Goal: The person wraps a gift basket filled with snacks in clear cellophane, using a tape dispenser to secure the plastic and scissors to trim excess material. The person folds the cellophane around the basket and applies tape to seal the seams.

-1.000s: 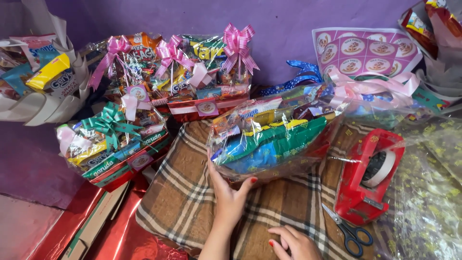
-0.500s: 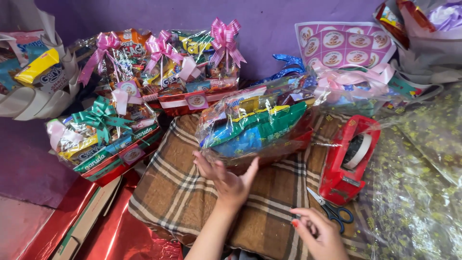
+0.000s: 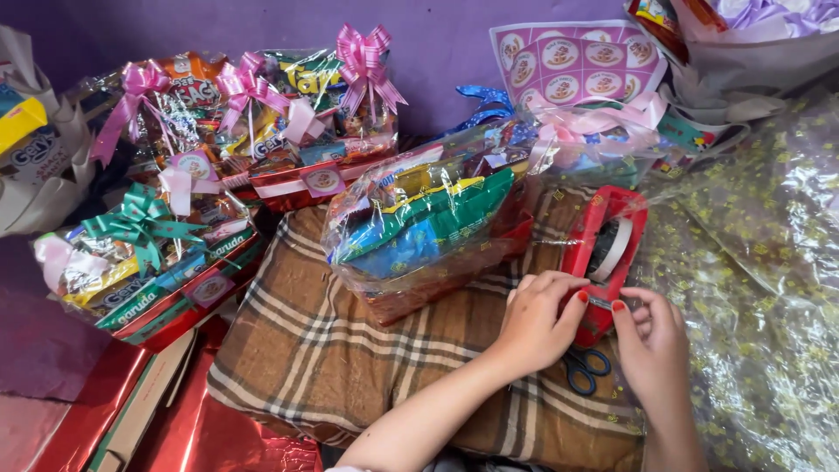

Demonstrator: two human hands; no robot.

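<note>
A red tape dispenser (image 3: 605,253) with a roll of clear tape stands on a brown plaid cloth (image 3: 341,350). My left hand (image 3: 537,319) rests against the dispenser's near end, fingers curled on its base. My right hand (image 3: 651,345) pinches at the dispenser's cutter edge with thumb and forefinger, where the tape end is too small to make out. A gift basket wrapped in clear cellophane (image 3: 433,223) lies tilted on the cloth, just left of the dispenser. Blue-handled scissors (image 3: 584,367) lie on the cloth under my hands.
Several finished baskets with pink bows (image 3: 262,114) and a green bow (image 3: 140,253) stand at the left and back. Gold-dotted cellophane sheets (image 3: 760,288) cover the right side. Red foil paper (image 3: 201,428) lies at the lower left. A purple wall is behind.
My left hand left the wrapped basket and moved right to the tape dispenser. My right hand rose from the cloth to the dispenser's cutter.
</note>
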